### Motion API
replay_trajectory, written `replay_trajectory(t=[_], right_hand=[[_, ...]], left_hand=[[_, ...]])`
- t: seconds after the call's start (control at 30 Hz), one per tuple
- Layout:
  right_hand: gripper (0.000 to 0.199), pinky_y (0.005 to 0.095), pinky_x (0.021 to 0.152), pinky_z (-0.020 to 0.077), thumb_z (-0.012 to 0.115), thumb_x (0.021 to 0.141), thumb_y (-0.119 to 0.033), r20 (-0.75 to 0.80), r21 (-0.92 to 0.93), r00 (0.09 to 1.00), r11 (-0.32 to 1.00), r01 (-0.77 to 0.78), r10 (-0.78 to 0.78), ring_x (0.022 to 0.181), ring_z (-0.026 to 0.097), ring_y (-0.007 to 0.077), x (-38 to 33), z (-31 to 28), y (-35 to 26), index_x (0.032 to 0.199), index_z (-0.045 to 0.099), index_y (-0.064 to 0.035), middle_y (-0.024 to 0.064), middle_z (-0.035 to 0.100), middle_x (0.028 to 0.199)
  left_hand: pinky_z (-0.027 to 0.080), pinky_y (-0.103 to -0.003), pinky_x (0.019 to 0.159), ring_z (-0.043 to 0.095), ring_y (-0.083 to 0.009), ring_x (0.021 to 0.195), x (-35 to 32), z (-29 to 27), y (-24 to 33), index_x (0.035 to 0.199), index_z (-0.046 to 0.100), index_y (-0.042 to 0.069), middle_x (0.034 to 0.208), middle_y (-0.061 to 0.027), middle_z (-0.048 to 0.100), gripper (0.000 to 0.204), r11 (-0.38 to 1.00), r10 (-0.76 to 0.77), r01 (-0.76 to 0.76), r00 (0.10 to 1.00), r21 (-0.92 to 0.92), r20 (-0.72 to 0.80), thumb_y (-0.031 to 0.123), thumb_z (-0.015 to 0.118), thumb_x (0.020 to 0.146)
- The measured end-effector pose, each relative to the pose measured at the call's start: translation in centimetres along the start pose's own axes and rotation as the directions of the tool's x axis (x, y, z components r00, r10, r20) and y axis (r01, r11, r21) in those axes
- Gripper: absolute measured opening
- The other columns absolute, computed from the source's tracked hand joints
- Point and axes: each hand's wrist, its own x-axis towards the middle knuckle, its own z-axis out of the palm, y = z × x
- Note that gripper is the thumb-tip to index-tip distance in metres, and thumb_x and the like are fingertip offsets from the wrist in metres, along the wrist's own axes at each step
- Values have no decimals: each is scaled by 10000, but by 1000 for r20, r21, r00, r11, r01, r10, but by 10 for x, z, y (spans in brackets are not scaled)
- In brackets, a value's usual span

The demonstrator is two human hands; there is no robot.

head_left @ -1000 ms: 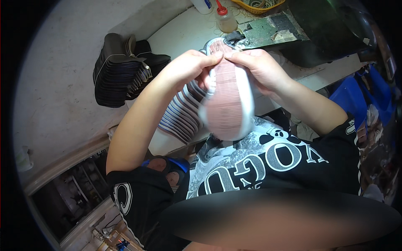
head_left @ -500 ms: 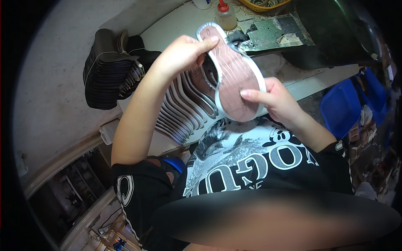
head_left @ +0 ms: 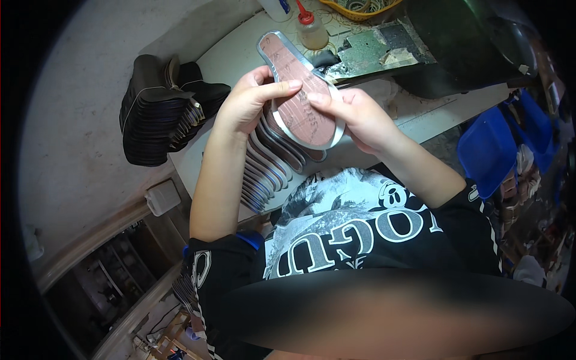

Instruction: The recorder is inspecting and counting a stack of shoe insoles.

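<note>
Between both hands I hold a shoe insole [head_left: 312,123], its reddish-brown underside facing up and a silvery-white wrapped edge running round it. My left hand [head_left: 251,99] grips its left edge near the narrow middle, thumb lying on the brown face. From the right, my right hand [head_left: 360,117] grips the opposite edge, its thumb pressed on the face close to the left thumb. The fingers of both hands are partly hidden beneath the insole. Below it on the table, a fanned row of similar insoles [head_left: 264,171] overlaps, partly covered by my hands.
A banded stack of black soles [head_left: 150,114] stands at the table's left edge. Behind the insole are a red-capped glue bottle [head_left: 313,35], a worn green board [head_left: 375,53] and a yellow basket [head_left: 360,11]. To the right stands a blue chair [head_left: 487,153].
The insole has shifted left and turned slightly. My left hand has slid down from its narrow end to the middle, and my right hand has moved up and left, bringing the thumbs closer together.
</note>
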Motion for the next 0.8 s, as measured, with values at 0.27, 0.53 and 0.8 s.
replay_trajectory(t=[0.27, 0.53, 0.8], right_hand=[[287, 264, 639, 573, 620, 864, -161, 23, 20, 993, 993, -117, 116, 729, 684, 206, -10, 10, 14, 1020, 601, 78, 182, 665, 858], [306, 263, 658, 567, 567, 907, -212, -39, 180, 999, 984, 12, -5, 750, 687, 212, 5, 21, 8, 1008, 593, 76, 183, 661, 882], [411, 267, 683, 568, 538, 935, -308, -151, 211, 987, 974, 86, -55, 792, 686, 221, 4, 26, 4, 1051, 568, 85, 189, 655, 930]], left_hand=[[394, -299, 940, 574, -209, 1004, 11, -9, 13, 1110, 562, -97, 1031, -164, 620, 547, 955, -23, 63, 990, 289, -141, 258, 752, 739], [285, -322, 1054, 437, -224, 1223, 34, -19, 42, 1355, 413, 12, 1313, -143, 471, 823, 810, 65, -166, 978, 562, 196, 306, 781, 681], [435, -278, 817, 534, -143, 921, 41, -26, 55, 1078, 556, 43, 943, -59, 590, 504, 646, -85, -156, 958, 747, 273, 349, 763, 735]])
